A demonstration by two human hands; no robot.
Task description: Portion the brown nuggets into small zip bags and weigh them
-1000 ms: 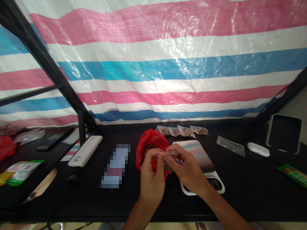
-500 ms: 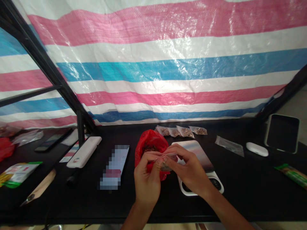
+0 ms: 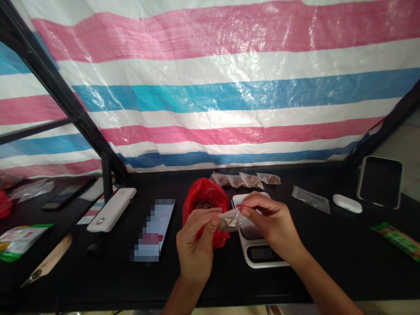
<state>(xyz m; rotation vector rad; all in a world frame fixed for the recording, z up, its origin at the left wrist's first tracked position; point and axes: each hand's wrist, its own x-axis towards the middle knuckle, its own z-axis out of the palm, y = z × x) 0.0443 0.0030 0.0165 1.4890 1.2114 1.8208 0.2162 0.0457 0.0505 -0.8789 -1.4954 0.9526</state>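
Note:
A small clear plastic bag (image 3: 230, 221) with brownish bits inside is stretched between my two hands. My left hand (image 3: 196, 245) pinches its left edge between thumb and fingers. At its right edge, my right hand (image 3: 274, 223) pinches the plastic the same way. Just behind my left hand stands an open red plastic bag (image 3: 204, 189) holding small brown pieces. Under my right hand lies a white kitchen scale (image 3: 246, 256), its metal plate partly hidden. Several filled small bags (image 3: 251, 180) lie in a row behind the red bag and the scale.
An empty clear bag (image 3: 311, 199), a white case (image 3: 347, 203) and a dark-screened device (image 3: 380, 181) are on the right, with a green packet (image 3: 397, 240). To the left lie a phone (image 3: 155, 229), a white power bank (image 3: 112, 210) and a knife (image 3: 49, 260). Striped sheeting (image 3: 229, 100) hangs behind.
My hands have moved apart, my right hand going right, and the small bag now shows stretched between them. The view has shifted slightly to the right.

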